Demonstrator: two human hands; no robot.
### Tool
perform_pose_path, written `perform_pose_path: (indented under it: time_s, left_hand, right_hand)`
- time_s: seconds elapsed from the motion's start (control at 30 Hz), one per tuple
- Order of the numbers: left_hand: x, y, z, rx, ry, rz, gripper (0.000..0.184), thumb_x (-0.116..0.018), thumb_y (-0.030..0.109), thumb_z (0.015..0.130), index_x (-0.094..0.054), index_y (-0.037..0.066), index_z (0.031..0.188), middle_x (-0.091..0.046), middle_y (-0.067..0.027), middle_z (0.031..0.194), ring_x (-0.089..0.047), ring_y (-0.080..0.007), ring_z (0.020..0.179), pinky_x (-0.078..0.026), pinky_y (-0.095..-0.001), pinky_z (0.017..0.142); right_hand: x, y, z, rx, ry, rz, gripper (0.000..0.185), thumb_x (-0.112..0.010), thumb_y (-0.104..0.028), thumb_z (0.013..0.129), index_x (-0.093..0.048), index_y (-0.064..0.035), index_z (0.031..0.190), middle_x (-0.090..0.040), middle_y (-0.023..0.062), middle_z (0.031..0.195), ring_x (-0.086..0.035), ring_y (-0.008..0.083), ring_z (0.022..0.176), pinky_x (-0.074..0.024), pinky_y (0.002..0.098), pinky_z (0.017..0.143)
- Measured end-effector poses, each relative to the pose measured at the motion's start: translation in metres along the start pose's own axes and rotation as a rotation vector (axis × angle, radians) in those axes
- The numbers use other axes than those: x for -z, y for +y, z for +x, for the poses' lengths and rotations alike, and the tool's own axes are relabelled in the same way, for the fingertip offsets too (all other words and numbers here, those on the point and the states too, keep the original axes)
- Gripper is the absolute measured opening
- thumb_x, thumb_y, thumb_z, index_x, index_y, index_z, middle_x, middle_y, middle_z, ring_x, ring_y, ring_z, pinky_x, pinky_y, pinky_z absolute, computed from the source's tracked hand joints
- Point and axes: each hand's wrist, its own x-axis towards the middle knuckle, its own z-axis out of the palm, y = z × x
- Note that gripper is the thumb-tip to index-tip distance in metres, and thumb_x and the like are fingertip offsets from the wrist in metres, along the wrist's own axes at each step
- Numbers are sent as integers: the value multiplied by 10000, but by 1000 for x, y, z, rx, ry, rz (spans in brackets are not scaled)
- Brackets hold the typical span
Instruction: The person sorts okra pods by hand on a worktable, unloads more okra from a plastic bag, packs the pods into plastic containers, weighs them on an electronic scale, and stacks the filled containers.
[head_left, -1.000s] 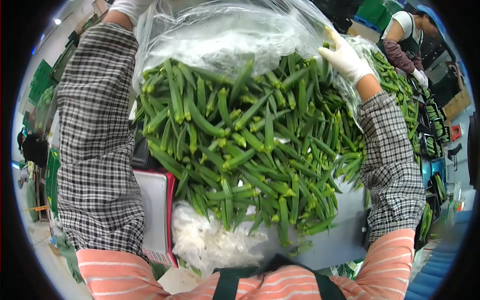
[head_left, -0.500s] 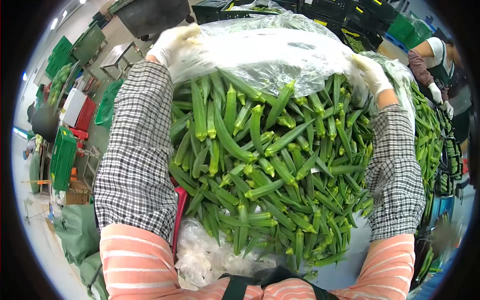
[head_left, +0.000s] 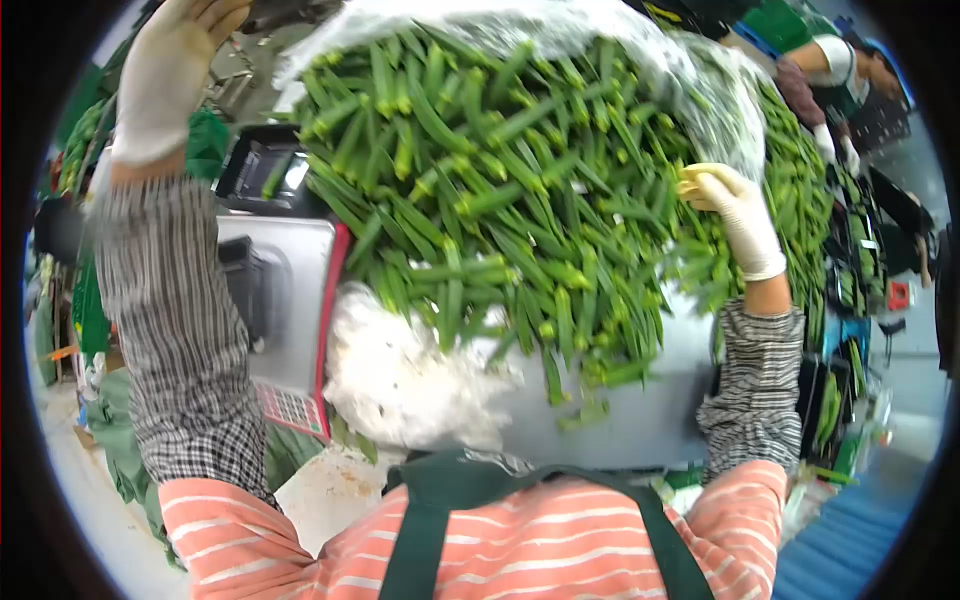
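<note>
A wide heap of green okra [head_left: 500, 190] lies in front of me, with clear plastic sheeting [head_left: 715, 95] along its far and right edges. My left hand [head_left: 170, 80], in a white glove, is raised at the upper left, away from the okra; its fingers are apart and hold nothing. Over the right part of the heap is my right hand [head_left: 725, 205], also gloved, its fingers curled together; whether anything is between them is hidden. Crumpled clear plastic [head_left: 400, 375] sits at the heap's near edge.
A scale with a red rim [head_left: 290, 300] stands left of the heap, a black tray [head_left: 245, 270] on it. Behind it is another black tray [head_left: 262, 170]. At the upper right a co-worker's gloved hands [head_left: 835, 148] are beside more okra and trays.
Both my hands have let go of the plastic sheeting. The left moved out to the left and up; the right came down nearer to me and curled. The sheeting now lies farther back.
</note>
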Motion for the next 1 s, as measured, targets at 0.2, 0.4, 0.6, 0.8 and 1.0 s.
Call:
perform_pose_path:
  time_s: [0.2, 0.4, 0.6, 0.8, 1.0]
  left_hand:
    - [-52, -14, -193, 377, -274, 195, 274, -518, 242, 931, -661, 10, 962, -657, -60, 874, -595, -126, 783, -456, -263, 763]
    - [-65, -68, -326, 718, -222, 105, 160, -600, 145, 886, -661, 20, 966, -665, -32, 881, -592, -83, 772, -466, -223, 702]
    - [-60, -87, -319, 428, -202, 428, 128, -603, 63, 846, -644, -6, 947, -652, -72, 854, -614, -134, 737, -479, -232, 669]
    - [-54, -120, -285, 169, -139, 779, 143, -618, 73, 822, -653, 9, 946, -657, -115, 873, -632, -176, 746, -495, -265, 681]
    - [-64, -138, -282, 273, -398, 1115, 567, -680, 426, 722, -605, 1, 1089, -600, -151, 1076, -524, -308, 1072, -422, -395, 914]
  right_hand:
    - [-56, 60, -112, -141, 23, 120, 222, -577, -137, 879, -629, 34, 1011, -657, 65, 882, -615, 112, 817, -473, 221, 734]
    - [-87, 87, -155, -108, 155, -6, 203, -586, -133, 856, -626, 24, 980, -651, 90, 849, -609, 147, 771, -477, 258, 701]
    - [-130, 89, -129, 102, 318, -445, 237, -636, -149, 802, -616, -25, 1003, -604, 123, 877, -605, 258, 765, -482, 326, 679]
    - [-135, 102, -105, 167, 391, -400, 208, -650, -209, 763, -654, -42, 887, -582, 140, 889, -587, 300, 813, -478, 354, 730]
    - [-94, 86, -138, 68, 518, 459, 117, -609, -97, 872, -587, -13, 949, -631, 24, 865, -560, 79, 746, -454, 210, 677]
